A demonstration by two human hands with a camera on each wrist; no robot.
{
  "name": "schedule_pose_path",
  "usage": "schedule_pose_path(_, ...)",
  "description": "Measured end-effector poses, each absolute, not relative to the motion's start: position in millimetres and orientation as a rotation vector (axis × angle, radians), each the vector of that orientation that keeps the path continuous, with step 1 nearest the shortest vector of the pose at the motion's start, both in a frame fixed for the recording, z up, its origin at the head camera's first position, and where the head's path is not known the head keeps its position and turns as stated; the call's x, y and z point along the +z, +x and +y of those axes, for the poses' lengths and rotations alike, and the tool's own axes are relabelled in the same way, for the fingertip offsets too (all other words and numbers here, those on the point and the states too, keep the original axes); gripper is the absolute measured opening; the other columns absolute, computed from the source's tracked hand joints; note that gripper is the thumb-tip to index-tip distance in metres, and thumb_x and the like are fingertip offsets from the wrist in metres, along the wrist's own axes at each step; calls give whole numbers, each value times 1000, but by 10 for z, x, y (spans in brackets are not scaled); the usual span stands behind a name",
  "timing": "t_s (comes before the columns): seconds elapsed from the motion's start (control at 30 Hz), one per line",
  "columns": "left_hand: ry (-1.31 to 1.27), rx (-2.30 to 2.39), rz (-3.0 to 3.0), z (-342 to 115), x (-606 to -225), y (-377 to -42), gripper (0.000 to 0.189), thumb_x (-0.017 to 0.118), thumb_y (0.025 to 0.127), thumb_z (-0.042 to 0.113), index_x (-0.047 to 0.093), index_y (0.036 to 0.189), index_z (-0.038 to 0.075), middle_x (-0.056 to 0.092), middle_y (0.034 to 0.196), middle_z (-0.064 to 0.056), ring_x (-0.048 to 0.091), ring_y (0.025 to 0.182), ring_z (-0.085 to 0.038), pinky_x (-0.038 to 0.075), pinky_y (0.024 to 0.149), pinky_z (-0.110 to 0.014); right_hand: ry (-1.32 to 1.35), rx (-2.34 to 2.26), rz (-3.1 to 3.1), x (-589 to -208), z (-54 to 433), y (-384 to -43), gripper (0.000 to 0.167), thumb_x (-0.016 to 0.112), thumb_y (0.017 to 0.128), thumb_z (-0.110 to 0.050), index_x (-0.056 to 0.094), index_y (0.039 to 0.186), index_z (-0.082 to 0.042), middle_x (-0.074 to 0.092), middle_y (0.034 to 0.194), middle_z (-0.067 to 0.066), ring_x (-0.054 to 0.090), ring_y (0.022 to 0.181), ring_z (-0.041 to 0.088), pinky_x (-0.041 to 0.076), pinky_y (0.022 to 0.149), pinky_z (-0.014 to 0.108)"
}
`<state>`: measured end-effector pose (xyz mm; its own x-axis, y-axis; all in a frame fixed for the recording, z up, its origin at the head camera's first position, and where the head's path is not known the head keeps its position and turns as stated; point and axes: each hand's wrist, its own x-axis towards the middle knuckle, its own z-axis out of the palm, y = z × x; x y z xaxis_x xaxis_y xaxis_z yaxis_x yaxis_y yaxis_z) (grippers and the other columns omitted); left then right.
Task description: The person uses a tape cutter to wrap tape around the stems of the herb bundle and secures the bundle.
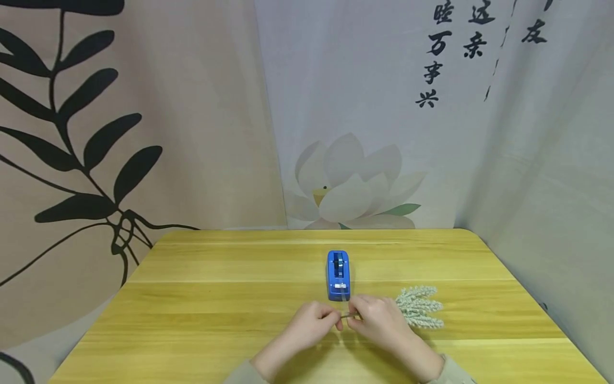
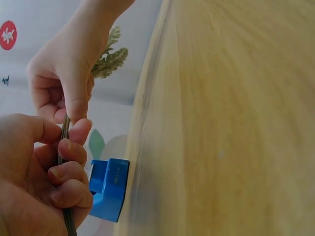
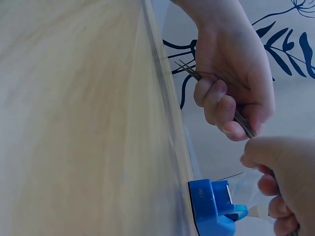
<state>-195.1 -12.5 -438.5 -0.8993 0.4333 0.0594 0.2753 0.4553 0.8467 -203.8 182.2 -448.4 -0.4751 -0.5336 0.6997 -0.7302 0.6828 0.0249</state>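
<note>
Both hands hold a bunch of thin dark stems (image 1: 347,316) between them, raised over the table. My left hand (image 1: 310,324) curls its fingers round the lower stems, whose thin loose ends (image 3: 189,70) stick out past it in the right wrist view. Close beside it, my right hand (image 1: 381,320) grips the stems nearer the heads, thumb and fingertips pinching. Pale green flower heads (image 1: 421,306) fan out to the right of that hand. Just beyond the fingertips sits a blue tape dispenser (image 1: 338,277), its cutting end toward me.
A wooden table (image 1: 216,298) extends to both sides and behind the dispenser. Hanging cloth (image 1: 206,117) printed with leaves, a lotus and writing encloses the back and sides. At the lower left corner a dark curved thing (image 1: 18,366) shows beside the table.
</note>
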Motion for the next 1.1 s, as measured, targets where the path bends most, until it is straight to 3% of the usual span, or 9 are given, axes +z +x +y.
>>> schedule_pose_path(0.4,654,1373,2554,-122,-4395,-1971,28,55,95,21,70,73,11,36,47,10,29,40,-3,22,36,-16,947,395,-2303,-4431,1835,-1998,24,79,65,-11,55,69,-18,49,60,-14,33,51,-6,29,42,9)
schedule_pose_path(0.6,682,1335,2538,-135,-4372,-1965,27,55,96,20,71,76,12,40,51,10,31,41,-3,24,38,-16,961,514,-2638,-4267,1878,-1943,14,78,79,-20,65,74,-16,57,69,-13,46,58,-4,42,51,14)
schedule_pose_path(0.73,706,1309,2540,-150,-4360,-1962,26,55,97,21,71,78,11,40,52,9,31,42,-3,24,39,-17,993,608,-2720,-4167,1908,-1919,6,75,83,-17,71,82,-12,64,76,-10,56,67,-1,49,59,18)
schedule_pose_path(1.1,775,1241,2611,-170,-4368,-1958,20,61,94,20,73,81,12,55,62,10,38,48,-3,35,46,-20,1022,602,-2777,-4085,1941,-1921,5,70,87,-13,74,86,-10,69,82,-6,63,73,6,53,63,22)
